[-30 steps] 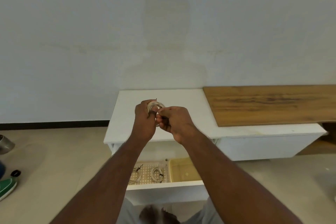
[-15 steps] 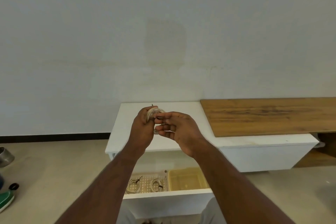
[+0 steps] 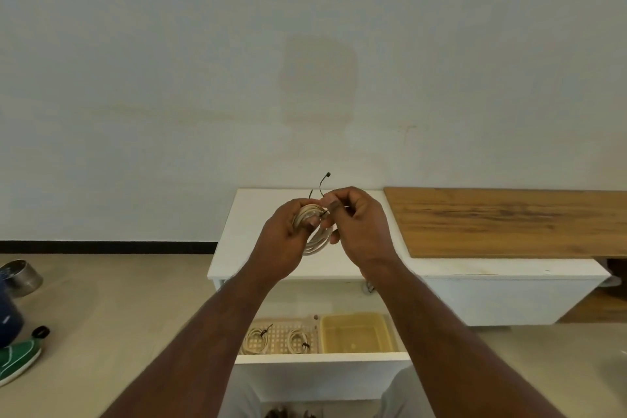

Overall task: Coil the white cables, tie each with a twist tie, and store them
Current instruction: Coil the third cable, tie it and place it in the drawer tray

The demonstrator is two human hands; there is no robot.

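Right in the middle of the frame, the left hand (image 3: 285,234) held the white cable coil (image 3: 314,234) up in the air, in front of the white worktop (image 3: 244,248). Its fingers were closed around the left side of the ring. The right hand (image 3: 359,231) was just beside it, on the right, touching the coil. Its fingers (image 3: 334,205) were pinched shut on the black twist tie (image 3: 324,185), which sat at the top of the ring. Two thin ends of the tie poked up and away from the fingers, toward the top of the frame. So the right hand was nearer the tie, and I think it would do the twisting while the left kept the ring steady.

Lower in the frame, the open drawer (image 3: 322,358) waited straight under the hands. A pale basket (image 3: 281,324) in it held two tied coils (image 3: 258,339). A yellow bin (image 3: 356,332) sat next to it on the right and looked bare. Nothing stood between the hands and the drawer. A wooden board (image 3: 509,220) lay well apart at the right.
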